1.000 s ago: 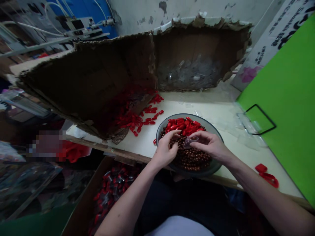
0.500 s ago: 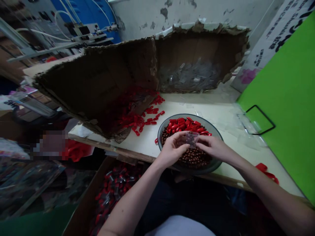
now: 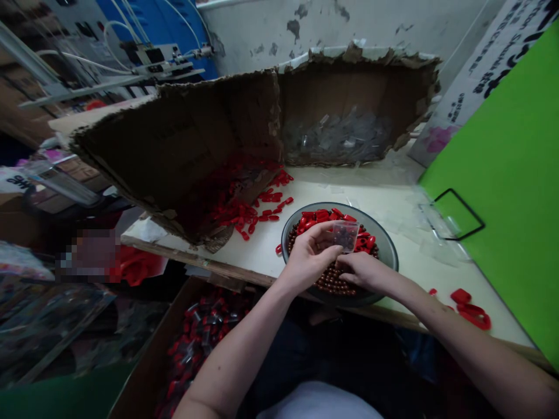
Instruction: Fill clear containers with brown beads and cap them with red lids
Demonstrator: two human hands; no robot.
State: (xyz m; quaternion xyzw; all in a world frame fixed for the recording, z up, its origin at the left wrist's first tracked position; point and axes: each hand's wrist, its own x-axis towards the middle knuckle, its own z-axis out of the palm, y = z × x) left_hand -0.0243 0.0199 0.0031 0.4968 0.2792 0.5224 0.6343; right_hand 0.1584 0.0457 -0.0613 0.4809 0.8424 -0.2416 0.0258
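A round grey bowl (image 3: 386,244) near the table's front edge holds dark brown beads (image 3: 334,279) and red plastic caps (image 3: 321,218). My left hand (image 3: 310,256) pinches a small clear plastic container (image 3: 346,234) with dark beads inside, holding it above the bowl. My right hand (image 3: 364,272) rests low on the brown beads, fingers curled into them; what they hold is hidden.
A torn cardboard box (image 3: 183,145) lies open on its side, red caps (image 3: 253,209) spilling from it; a second one (image 3: 349,110) holds clear containers. A green panel (image 3: 506,174) stands at right. Red pieces (image 3: 469,308) lie on the table. A carton (image 3: 196,337) of filled containers sits below.
The clear container passed from my right hand to my left hand, which lifted it. My right hand dropped down onto the brown beads.
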